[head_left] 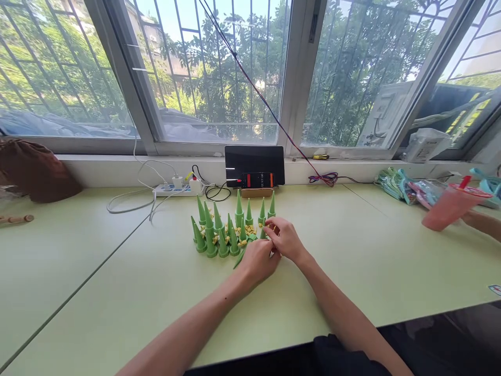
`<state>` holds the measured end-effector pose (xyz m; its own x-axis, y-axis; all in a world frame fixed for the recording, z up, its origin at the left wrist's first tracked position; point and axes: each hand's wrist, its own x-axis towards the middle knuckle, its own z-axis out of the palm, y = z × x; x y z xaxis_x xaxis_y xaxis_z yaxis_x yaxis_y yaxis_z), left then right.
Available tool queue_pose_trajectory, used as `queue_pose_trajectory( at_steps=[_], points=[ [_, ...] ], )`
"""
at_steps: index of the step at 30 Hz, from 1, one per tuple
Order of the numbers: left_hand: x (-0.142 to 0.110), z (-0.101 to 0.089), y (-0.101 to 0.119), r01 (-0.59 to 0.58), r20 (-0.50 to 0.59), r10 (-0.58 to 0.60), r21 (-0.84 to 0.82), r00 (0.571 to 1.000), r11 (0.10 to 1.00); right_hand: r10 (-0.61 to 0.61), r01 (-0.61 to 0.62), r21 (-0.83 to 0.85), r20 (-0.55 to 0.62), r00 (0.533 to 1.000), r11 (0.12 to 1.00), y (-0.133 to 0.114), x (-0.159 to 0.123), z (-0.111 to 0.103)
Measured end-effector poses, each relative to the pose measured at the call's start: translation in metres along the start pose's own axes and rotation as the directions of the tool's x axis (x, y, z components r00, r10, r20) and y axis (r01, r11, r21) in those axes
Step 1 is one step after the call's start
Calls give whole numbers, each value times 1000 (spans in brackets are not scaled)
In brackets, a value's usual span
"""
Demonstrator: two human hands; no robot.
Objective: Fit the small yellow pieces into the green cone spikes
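Several green cone-shaped plastic pieces [219, 230] stand upright in a cluster on the pale green table [117, 282], with small yellow bits [250, 230] scattered among them. My left hand [258, 261] is closed around a green cone that lies slanted, its tip pointing down left [239, 259]. My right hand [284, 237] sits just right of the cluster with its fingers pinched together on something small that I cannot make out. The two hands touch each other.
A black tablet [254, 162] and a phone on a stand [257, 180] stand behind the cones. A power strip with white cables [172, 189] lies at the left. At the right, another person's hand holds a pink cup [450, 206]. Brown bag [35, 169] far left.
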<state>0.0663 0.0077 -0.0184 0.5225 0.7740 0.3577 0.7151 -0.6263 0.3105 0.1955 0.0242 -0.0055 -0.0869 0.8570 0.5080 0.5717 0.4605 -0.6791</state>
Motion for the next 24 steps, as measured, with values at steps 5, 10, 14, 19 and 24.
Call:
queue_pose_trajectory(
  at_steps=[5, 10, 14, 19, 24],
  points=[
    [1, -1, 0, 51, -43, -50, 11, 998, 999, -23, 23, 5, -32, 999, 1000, 1, 0, 2],
    [1, -4, 0, 75, -42, -74, 32, 996, 997, -33, 38, 29, -140, 990, 999, -4, 0, -1],
    [1, -3, 1, 62, -56, -60, 42, 997, 997, -67, 63, -25, -303, 950, 998, 0, 2, -12],
    [0, 1, 0, 29, -64, -28, 13, 998, 999, -79, 17, -154, -409, 909, 988, 24, 8, -25],
    [-1, 2, 1, -83, -43, 81, -42, 996, 996, -49, -30, -198, -383, 923, 980, 46, 12, -28]
  ],
)
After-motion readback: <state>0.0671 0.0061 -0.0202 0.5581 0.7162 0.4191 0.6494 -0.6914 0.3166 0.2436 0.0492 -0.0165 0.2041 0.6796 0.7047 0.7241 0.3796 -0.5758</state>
